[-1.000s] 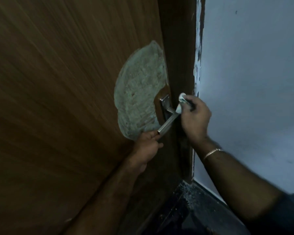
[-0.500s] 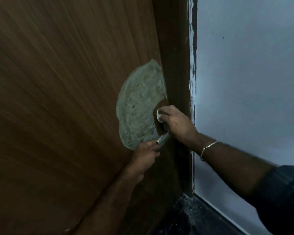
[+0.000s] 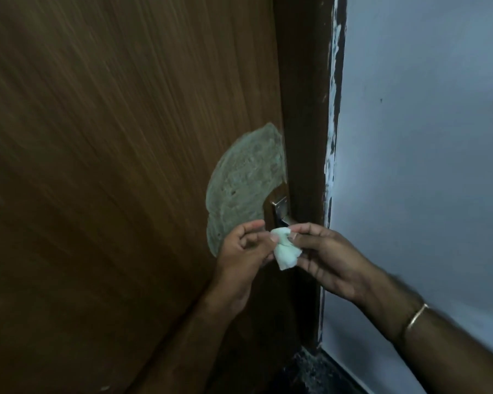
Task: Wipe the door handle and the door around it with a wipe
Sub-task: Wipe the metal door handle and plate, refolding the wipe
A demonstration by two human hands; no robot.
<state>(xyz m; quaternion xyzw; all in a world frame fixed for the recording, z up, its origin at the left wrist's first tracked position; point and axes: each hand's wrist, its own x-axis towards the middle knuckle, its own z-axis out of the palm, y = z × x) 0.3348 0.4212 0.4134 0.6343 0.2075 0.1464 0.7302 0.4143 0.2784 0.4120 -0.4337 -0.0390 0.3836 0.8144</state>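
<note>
The crumpled white wipe (image 3: 285,248) hangs in front of the door, just below the metal door handle (image 3: 281,209) and clear of it. Both hands hold it: the left hand (image 3: 245,251) has its grip pinching the wipe's left edge between thumb and fingers, and the right hand (image 3: 329,258) pinches its upper right corner. Behind them, the brown wooden door (image 3: 111,166) shows a pale, greyish worn patch (image 3: 239,186) beside the handle. A thin bangle (image 3: 416,315) circles the right wrist.
</note>
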